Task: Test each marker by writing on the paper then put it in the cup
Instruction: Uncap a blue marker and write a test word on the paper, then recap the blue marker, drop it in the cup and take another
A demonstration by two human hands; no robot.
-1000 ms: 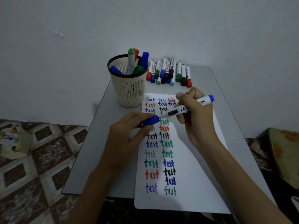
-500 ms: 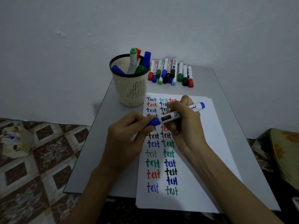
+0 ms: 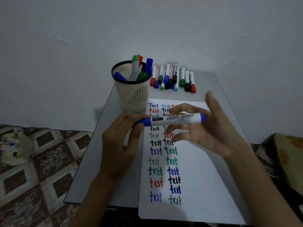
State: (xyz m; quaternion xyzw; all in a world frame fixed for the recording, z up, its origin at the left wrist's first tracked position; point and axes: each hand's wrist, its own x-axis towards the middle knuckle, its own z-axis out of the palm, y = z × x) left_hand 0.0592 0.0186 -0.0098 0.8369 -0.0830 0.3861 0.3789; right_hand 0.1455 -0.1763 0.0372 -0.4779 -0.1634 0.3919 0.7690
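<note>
The blue marker [image 3: 173, 120], capped, hangs level over the paper [image 3: 205, 177], left hand [image 3: 118, 145] fingers clamped on its cap [image 3: 146, 122], right hand [image 3: 213, 133] fingers apart, so it seems tested and next needs lifting into the cup [image 3: 131, 95].

Marker [image 3: 173, 119]: smooth, glossy white plastic barrel; blue plastic cap. Cup [image 3: 132, 99]: matt cream plastic, slotted wall, black rim. Paper [image 3: 205, 177]: white, matt. Table [image 3: 211, 86]: smooth grey top, faint sheen. Wall [image 3: 65, 63]: matt paint, slightly rough patches. Floor [image 3: 49, 161]: patterned tiles.
</note>
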